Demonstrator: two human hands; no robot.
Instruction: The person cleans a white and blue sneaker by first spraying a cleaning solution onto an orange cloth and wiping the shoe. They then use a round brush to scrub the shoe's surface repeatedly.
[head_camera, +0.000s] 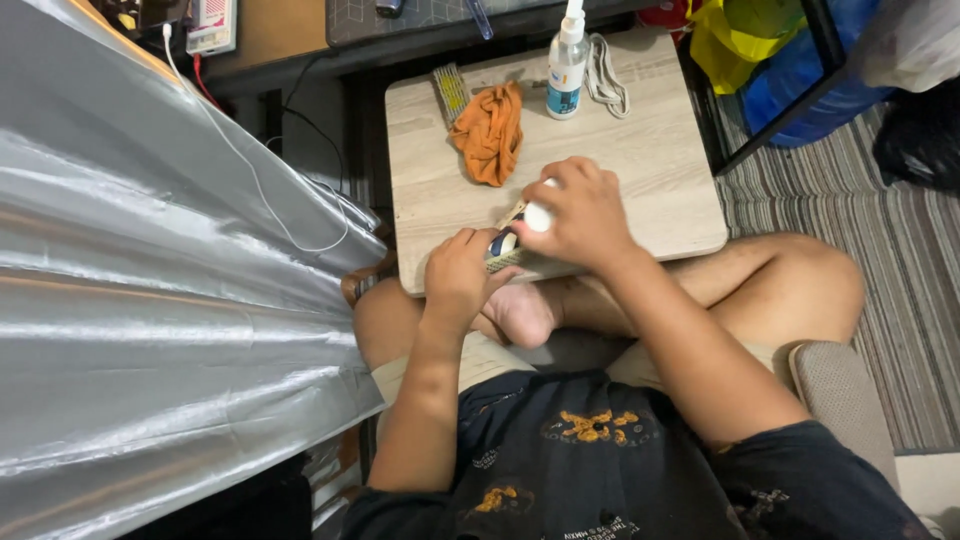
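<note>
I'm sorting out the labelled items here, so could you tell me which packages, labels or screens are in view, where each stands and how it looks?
Spray bottle: upright at the table's far edge, white, blue label.
White device: top left, boxy, red-printed label.
Small flat item: partly hidden under the left hand and right hand, near edge; yellowish with dark blue.

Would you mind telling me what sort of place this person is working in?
Probably a room at home: the person sits cross-legged at a small wooden lap table, with a striped rug on the floor and a silvery curtain on the left.

Hands (520, 245) on small object (520, 232) (tabletop (650, 170))
</note>
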